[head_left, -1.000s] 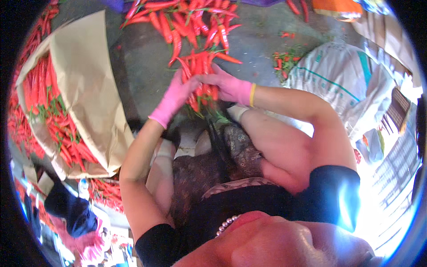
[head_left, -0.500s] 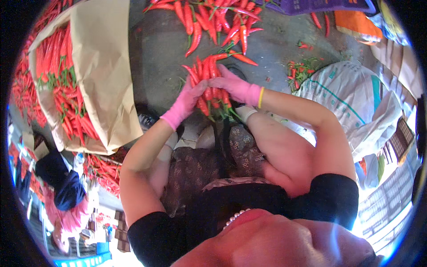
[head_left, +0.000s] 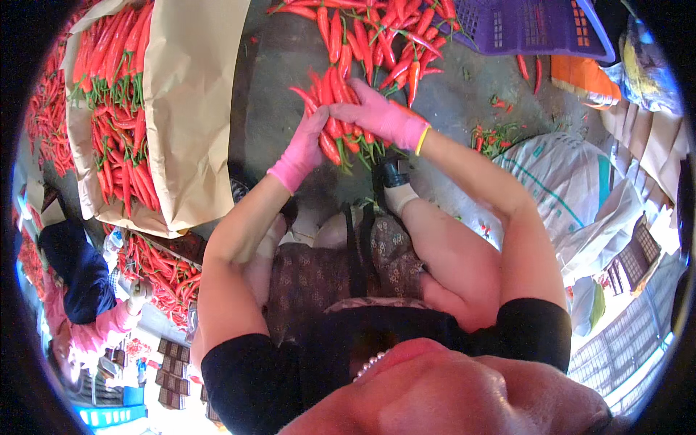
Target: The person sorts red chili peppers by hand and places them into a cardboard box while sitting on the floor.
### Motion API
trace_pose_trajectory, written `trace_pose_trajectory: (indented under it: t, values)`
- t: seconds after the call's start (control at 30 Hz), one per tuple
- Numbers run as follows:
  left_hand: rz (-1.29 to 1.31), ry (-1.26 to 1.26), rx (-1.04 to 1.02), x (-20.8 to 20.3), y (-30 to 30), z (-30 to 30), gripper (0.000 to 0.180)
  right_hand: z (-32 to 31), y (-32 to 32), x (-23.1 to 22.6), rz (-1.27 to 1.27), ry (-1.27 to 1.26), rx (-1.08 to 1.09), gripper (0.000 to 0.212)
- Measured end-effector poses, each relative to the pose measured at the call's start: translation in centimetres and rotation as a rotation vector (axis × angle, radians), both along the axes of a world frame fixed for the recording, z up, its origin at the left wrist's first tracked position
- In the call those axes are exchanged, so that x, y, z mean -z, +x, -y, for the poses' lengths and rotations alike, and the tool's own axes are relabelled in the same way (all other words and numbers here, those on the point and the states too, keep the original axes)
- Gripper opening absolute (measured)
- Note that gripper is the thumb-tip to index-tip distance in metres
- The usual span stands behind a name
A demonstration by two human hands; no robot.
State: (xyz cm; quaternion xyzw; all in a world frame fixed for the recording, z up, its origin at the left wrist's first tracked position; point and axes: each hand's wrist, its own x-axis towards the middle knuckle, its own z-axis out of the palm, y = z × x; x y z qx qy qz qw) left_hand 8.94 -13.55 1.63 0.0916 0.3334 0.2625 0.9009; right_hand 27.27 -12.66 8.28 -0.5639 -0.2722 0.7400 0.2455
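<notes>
Between my two pink-gloved hands is a bunch of red chili peppers (head_left: 328, 148), green stems toward me and red tips away. My left hand (head_left: 303, 148) is wrapped round the bunch's left side. From the right, my right hand (head_left: 383, 118) lies over the bunch, its fingers meeting my left hand on top. The peppers hide parts of both hands' fingers. Just beyond the bunch, a loose pile of red chili peppers (head_left: 377, 40) lies on the dark floor.
At left stands a container lined with brown paper (head_left: 192, 109), holding stacked chili peppers (head_left: 119, 51). A purple crate (head_left: 500, 47) is at the far right. A white sack (head_left: 558, 174) and green scraps (head_left: 495, 138) lie on the right. Another person (head_left: 83, 283) is at the lower left.
Both hands have moved a little farther from my body with the bunch, toward the loose pile. The view has shifted, with more of the purple crate showing.
</notes>
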Motion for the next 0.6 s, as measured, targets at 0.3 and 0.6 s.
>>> trace_pose_trajectory:
  t: [0.3, 0.6]
  values:
    - [-0.013, 0.036, -0.021, -0.9, -0.2, -1.6, 0.074, 0.9, -1.0, 2.9, 0.431, 0.285, 0.009, 0.088]
    - [0.06, 0.001, -0.087, -2.5, 0.7, -2.3, 0.063, -0.1, -0.5, 2.3, 0.002, 0.339, 0.245, 0.108]
